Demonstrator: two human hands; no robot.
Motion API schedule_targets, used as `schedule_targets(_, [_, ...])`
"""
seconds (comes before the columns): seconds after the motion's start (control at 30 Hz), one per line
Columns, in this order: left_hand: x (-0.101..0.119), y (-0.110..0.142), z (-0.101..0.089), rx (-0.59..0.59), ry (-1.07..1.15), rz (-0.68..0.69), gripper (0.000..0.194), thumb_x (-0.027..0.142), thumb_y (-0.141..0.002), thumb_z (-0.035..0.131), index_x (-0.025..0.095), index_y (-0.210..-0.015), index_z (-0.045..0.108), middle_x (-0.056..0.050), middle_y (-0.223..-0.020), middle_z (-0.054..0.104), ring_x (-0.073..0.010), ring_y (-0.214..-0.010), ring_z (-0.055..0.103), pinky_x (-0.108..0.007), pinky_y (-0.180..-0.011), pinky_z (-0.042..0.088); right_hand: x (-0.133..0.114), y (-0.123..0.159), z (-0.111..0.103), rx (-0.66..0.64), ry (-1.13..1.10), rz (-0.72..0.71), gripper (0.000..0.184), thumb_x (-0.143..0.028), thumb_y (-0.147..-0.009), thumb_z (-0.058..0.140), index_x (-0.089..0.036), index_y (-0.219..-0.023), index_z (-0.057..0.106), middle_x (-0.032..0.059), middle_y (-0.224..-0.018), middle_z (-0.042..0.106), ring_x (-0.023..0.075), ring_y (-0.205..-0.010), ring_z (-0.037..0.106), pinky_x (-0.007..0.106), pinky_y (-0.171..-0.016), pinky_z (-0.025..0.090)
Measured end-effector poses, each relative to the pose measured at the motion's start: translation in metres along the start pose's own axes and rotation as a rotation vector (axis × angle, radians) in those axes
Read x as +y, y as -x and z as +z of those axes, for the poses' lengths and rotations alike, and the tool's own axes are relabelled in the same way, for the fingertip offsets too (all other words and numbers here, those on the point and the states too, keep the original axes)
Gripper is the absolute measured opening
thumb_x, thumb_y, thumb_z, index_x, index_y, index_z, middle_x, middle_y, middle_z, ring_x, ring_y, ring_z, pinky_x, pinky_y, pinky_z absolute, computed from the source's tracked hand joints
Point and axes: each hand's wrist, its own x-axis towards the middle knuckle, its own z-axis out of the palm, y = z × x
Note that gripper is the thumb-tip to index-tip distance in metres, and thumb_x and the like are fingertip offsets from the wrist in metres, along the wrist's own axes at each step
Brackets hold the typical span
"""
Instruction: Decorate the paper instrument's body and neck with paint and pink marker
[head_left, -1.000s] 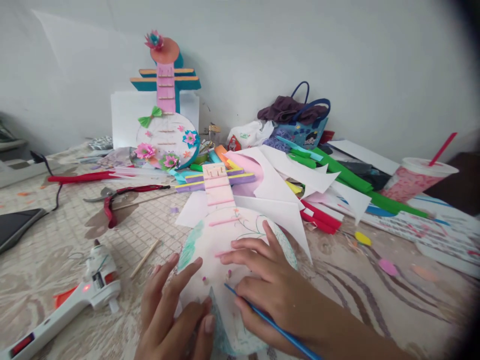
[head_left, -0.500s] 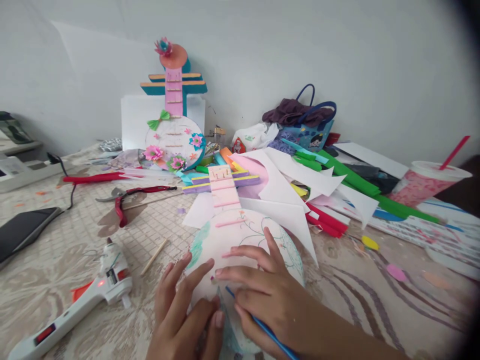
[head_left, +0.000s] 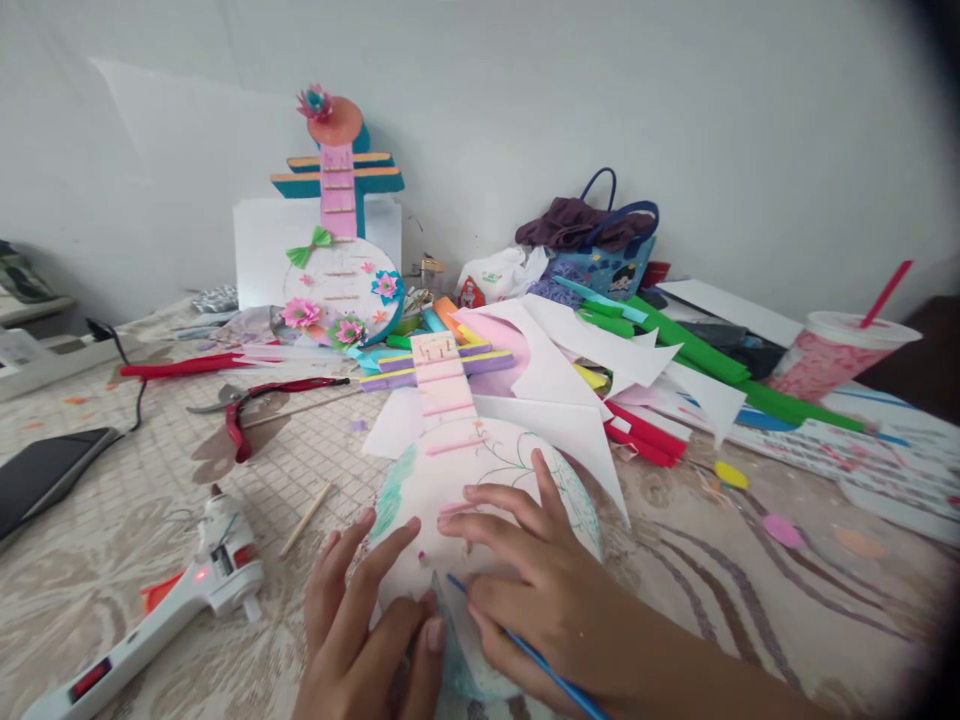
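Note:
A round-bodied, instrument-shaped paper craft [head_left: 517,455] lies in front of me, with green drawn vines, pink strips and a narrow neck. My right hand [head_left: 540,570] rests over its lower half. Thumb and fingers grip a thin blue stick, like a slim brush or pen [head_left: 551,668], its tip on the white surface. At the lower left of the round body is my left hand [head_left: 367,620], two fingers stretched over the edge. Its thumb and a bent finger close by a pale, pointed sliver [head_left: 437,590]; what they hold is mostly hidden. A tiny magenta bit [head_left: 421,555] lies between the hands.
A white glue gun [head_left: 217,570] with a red light lies at left, near a small wooden stick [head_left: 307,518]. Red-handled pruners [head_left: 240,415] lie behind. A finished-looking similar craft [head_left: 341,265] stands against the wall. Paper scraps [head_left: 555,355] and a cup [head_left: 840,355] are at right.
The view has shifted slightly, so the background sits a little further left. My right hand's fingertips have moved slightly off the magenta bit, which shows more plainly. Both grips look the same.

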Motion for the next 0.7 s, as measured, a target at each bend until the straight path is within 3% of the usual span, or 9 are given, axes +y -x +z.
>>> schedule_targets(0.2, [0.000, 0.000, 0.000, 0.021, 0.000, -0.024, 0.011, 0.006, -0.076, 0.055, 0.017, -0.076, 0.055, -0.013, -0.122, 0.049, -0.0382, -0.125, 0.033, -0.061, -0.093, 0.034, -0.001, -0.001, -0.007, -0.013, -0.023, 0.042, 0.015, -0.022, -0.082, 0.056, -0.020, -0.068, 0.061, -0.0007, -0.120, 0.059, 0.0230, -0.119, 0.042, 0.058, -0.107, -0.011])
schedule_targets(0.3, [0.001, -0.001, 0.000, 0.026, -0.004, -0.030, 0.010, 0.007, -0.076, 0.055, 0.017, -0.077, 0.057, -0.013, -0.120, 0.050, -0.0371, -0.124, 0.034, -0.061, -0.093, 0.033, 0.011, 0.000, -0.021, 0.033, -0.112, 0.078, 0.007, -0.021, -0.080, 0.058, -0.021, -0.075, 0.063, 0.0015, -0.113, 0.062, 0.0219, -0.116, 0.045, 0.055, -0.110, -0.002])
schedule_targets(0.37, [0.002, -0.001, 0.001, 0.051, -0.012, -0.065, 0.010, 0.008, -0.076, 0.056, 0.018, -0.077, 0.059, -0.014, -0.121, 0.049, -0.0362, -0.124, 0.034, -0.059, -0.093, 0.034, 0.028, 0.003, -0.030, 0.149, -0.163, 0.171, 0.007, -0.019, -0.080, 0.058, -0.021, -0.083, 0.063, 0.0035, -0.112, 0.062, 0.0208, -0.115, 0.048, 0.051, -0.110, 0.012])
schedule_targets(0.43, [0.004, -0.001, 0.001, 0.118, -0.016, -0.132, 0.010, 0.008, -0.075, 0.057, 0.018, -0.078, 0.060, -0.015, -0.125, 0.046, -0.0354, -0.124, 0.036, -0.057, -0.092, 0.035, 0.047, 0.007, -0.035, 0.296, -0.214, 0.344, 0.008, -0.020, -0.080, 0.058, -0.022, -0.087, 0.062, 0.0054, -0.113, 0.060, 0.0206, -0.113, 0.049, 0.043, -0.102, 0.033])
schedule_targets(0.5, [0.005, 0.000, 0.002, 0.189, -0.027, -0.190, 0.012, 0.008, -0.074, 0.057, 0.018, -0.080, 0.061, -0.014, -0.127, 0.044, -0.0344, -0.123, 0.037, -0.055, -0.092, 0.035, 0.063, 0.012, -0.034, 0.442, -0.259, 0.552, 0.006, -0.026, -0.081, 0.058, -0.022, -0.083, 0.062, 0.0059, -0.111, 0.060, 0.0205, -0.109, 0.052, 0.038, -0.094, 0.041])
schedule_targets(0.6, [0.003, 0.001, 0.004, 0.224, -0.047, -0.210, 0.014, 0.008, -0.074, 0.057, 0.018, -0.082, 0.060, -0.013, -0.125, 0.046, -0.0321, -0.122, 0.040, -0.052, -0.094, 0.036, 0.074, 0.014, -0.027, 0.436, -0.368, 0.767, 0.013, -0.034, -0.082, 0.056, -0.022, -0.084, 0.062, 0.0053, -0.109, 0.061, 0.0204, -0.104, 0.056, 0.037, -0.091, 0.043])
schedule_targets(0.7, [0.000, 0.001, 0.006, 0.234, -0.063, -0.195, 0.015, 0.009, -0.073, 0.056, 0.017, -0.086, 0.059, -0.013, -0.122, 0.047, -0.0310, -0.121, 0.041, -0.049, -0.096, 0.034, 0.073, 0.013, -0.022, 0.346, -0.442, 0.830, 0.017, -0.037, -0.082, 0.055, -0.022, -0.084, 0.063, 0.0053, -0.113, 0.059, 0.0200, -0.104, 0.056, 0.033, -0.087, 0.045])
